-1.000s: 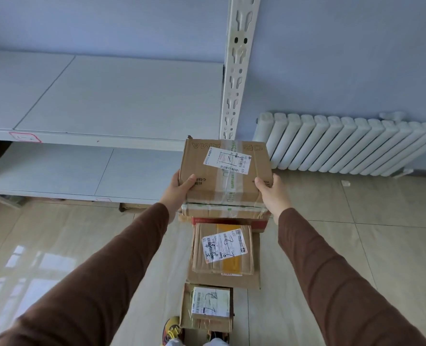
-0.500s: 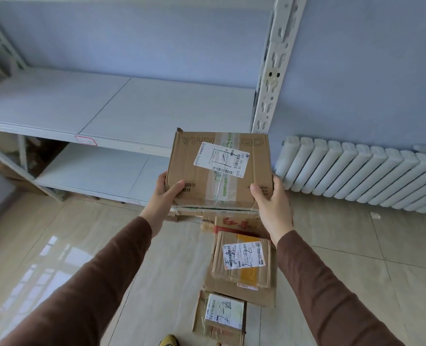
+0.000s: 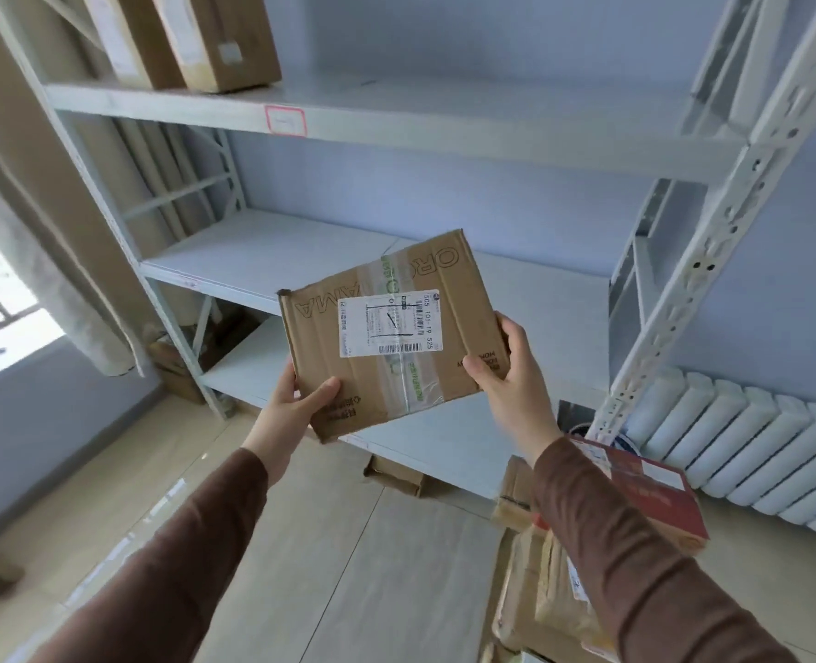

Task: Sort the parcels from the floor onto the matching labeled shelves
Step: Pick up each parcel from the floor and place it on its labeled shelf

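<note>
White shelves (image 3: 396,260) stand beyond my hands; my left hand (image 3: 291,409) and right hand (image 3: 506,375) grip a tilted cardboard parcel (image 3: 391,337) by its ends.

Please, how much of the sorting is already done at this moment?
Done: two boxes already stand on the top shelf. In hand: the left hand and right hand grip one parcel, held up before the shelves and not yet placed. Left: several parcels on the floor, a red one among them. The two shelves below the top one show no parcels.
</note>
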{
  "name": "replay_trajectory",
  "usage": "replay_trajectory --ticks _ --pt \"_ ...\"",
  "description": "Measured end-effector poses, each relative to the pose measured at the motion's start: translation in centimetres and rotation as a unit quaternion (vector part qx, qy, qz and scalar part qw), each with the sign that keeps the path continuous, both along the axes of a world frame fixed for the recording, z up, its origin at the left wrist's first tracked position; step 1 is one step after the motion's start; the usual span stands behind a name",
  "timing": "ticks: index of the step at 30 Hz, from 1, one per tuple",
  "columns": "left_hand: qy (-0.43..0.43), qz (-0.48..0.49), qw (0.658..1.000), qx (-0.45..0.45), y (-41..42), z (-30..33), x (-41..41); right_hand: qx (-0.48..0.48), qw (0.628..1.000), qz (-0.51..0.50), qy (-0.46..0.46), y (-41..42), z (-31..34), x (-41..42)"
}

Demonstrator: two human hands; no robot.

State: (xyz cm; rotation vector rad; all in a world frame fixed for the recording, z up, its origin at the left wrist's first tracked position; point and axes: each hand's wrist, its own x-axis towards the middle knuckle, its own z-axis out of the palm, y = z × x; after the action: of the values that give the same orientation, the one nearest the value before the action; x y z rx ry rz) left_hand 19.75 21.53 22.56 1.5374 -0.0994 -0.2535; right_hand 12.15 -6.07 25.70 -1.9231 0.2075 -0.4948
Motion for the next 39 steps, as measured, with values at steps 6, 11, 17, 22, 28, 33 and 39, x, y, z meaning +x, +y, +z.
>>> replay_trajectory --ticks 6,11,17,22,28,33,39 --pt "-0.029 0.036 0.999 -0.018 10.9 3.7 4.3 -0.033 0.997 0.055 -0.048 9.3 6.8 5.3" --pt "-0.07 0.072 0.994 -0.044 16.1 7.2 8.4 -0.091 0.986 0.093 -0.106 14.3 12.8 9.1" --pt "-0.132 0.054 0.983 -0.117 18.1 11.3 13.8 -0.216 0.953 0.107 -0.181 16.6 19.5 14.1" --pt "-0.172 0.069 0.969 -0.161 16.4 15.2 18.4 -0.247 0.921 0.084 -0.29 16.3 25.6 19.5" --pt "-0.216 0.064 0.949 -0.22 12.2 19.8 24.0 -0.063 0.924 0.07 -0.371 16.1 32.0 24.8" --pt "-0.218 0.033 0.943 -0.249 8.4 21.6 29.0 -0.042 0.919 0.032 -0.391 15.4 34.7 29.4" --pt "-0.197 -0.022 0.949 -0.244 5.7 21.8 35.8 -0.079 0.923 -0.011 -0.377 14.7 34.7 34.7"
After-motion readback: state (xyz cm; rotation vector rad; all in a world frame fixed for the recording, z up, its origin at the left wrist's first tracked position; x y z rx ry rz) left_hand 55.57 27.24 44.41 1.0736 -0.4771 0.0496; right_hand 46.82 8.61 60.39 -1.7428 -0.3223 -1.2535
